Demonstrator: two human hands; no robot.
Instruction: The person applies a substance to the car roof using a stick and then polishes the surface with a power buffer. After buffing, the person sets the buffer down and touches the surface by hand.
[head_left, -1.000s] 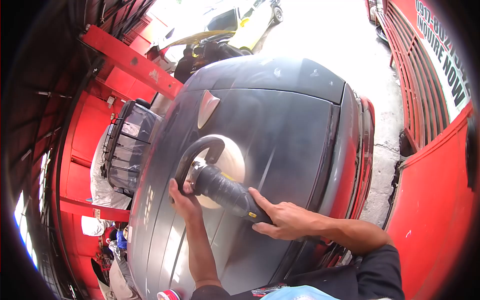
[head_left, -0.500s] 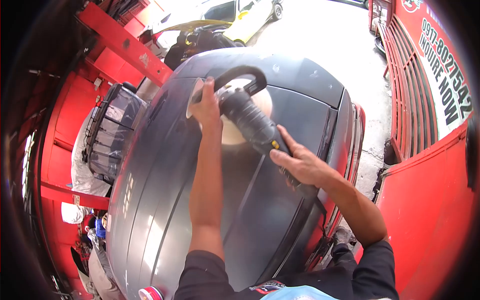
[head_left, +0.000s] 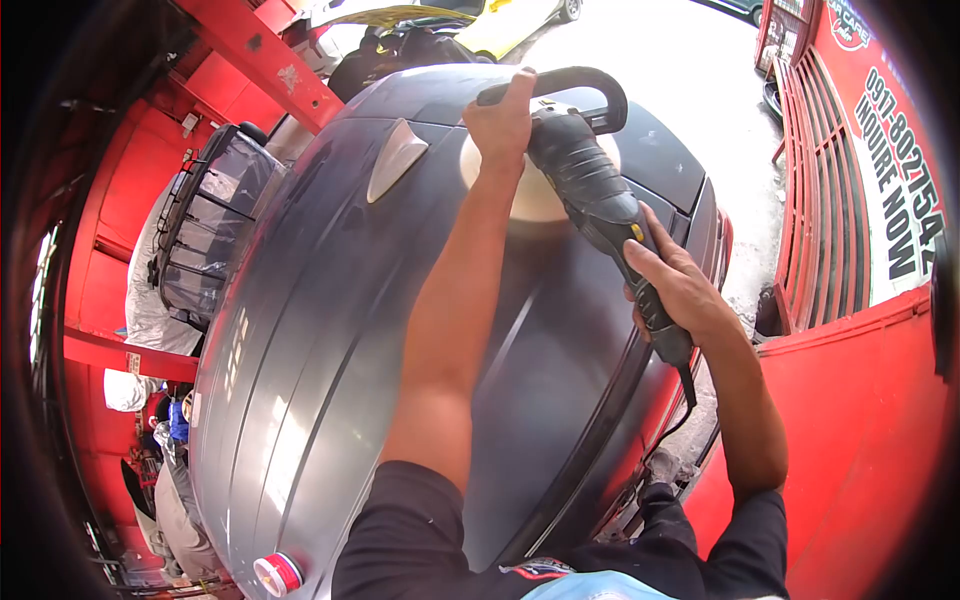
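Observation:
A black rotary polisher rests with its pale round pad on the dark grey car roof. My left hand is wrapped round the polisher's looped front handle. Around the rear grip, near the cord end, my right hand is closed. Left of the pad, a pale shark-fin antenna stands on the roof, apart from the pad. Part of the pad is hidden behind the polisher body and my left hand.
A small red-and-white tin sits on the roof at lower left. The power cord hangs beside the car's right side. A red post, a plastic-wrapped black rack and a red gate flank the car.
Both hands have carried the polisher to the right and slightly toward the far end of the roof. The antenna, partly covered before, now shows fully.

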